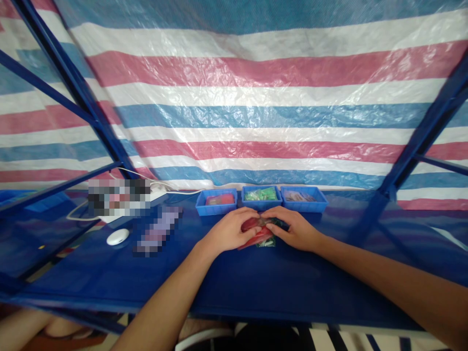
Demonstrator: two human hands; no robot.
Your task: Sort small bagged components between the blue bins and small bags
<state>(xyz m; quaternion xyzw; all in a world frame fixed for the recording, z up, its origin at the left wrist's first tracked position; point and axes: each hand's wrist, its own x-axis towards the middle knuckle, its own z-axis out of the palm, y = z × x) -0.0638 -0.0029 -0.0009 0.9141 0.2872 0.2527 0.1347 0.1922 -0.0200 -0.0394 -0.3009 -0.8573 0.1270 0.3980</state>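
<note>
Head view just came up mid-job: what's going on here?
A person's left grip and right grip are together at a thin, translucent red plastic piece, just above a dark blue tabletop; how firmly it is pinched isn't clear. A small green-and-white packet shows at its near edge. Behind them stand three blue rectangular plastic bins in a row, with visible contents. A smooth white rounded object lies off to the left.

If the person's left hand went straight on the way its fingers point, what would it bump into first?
Most likely the right hand: its fingertips face those of the left hand across the red packet. Depth is hard to judge here, though.
</note>
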